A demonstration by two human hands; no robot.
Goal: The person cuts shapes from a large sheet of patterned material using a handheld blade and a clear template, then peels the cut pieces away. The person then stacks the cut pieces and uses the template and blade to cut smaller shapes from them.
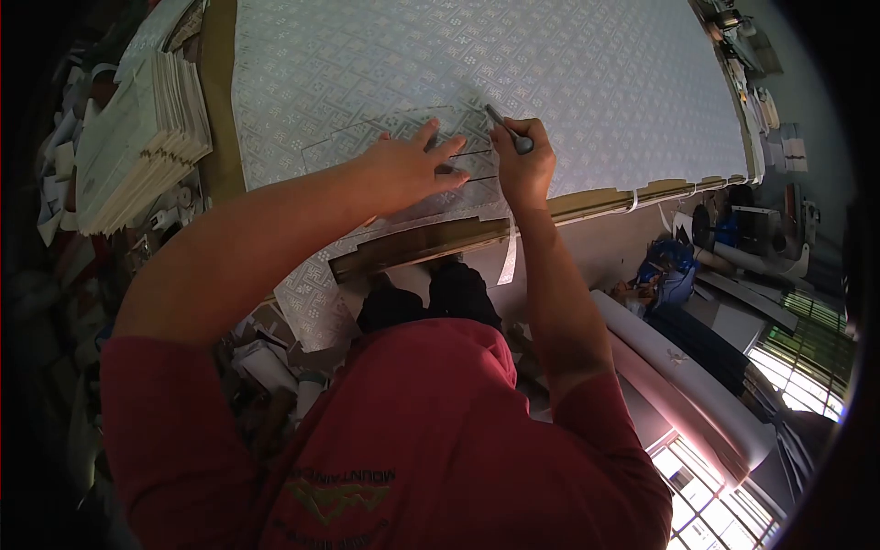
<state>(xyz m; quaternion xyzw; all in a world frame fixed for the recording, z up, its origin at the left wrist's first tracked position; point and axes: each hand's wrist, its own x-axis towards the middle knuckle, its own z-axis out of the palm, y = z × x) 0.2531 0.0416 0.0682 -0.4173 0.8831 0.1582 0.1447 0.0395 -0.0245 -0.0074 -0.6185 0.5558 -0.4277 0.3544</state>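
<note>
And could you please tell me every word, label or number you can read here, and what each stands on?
"MOUNTAIN", upside down, on the red shirt, by the mountain emblem.
A second line beyond that emblem: too blurred to read.
Patterned sheet: motifs, no readable words.

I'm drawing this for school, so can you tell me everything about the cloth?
The cloth is pale and silvery, slightly shiny, with a repeating pattern of angular lines and small flower-like shapes. It lies mostly flat over the table, and a matching piece hangs down at the near left. Dark lines show beside the left hand, which looks spread upon it. The right hand holds a pen there; whether its tip touches is unclear.
</note>
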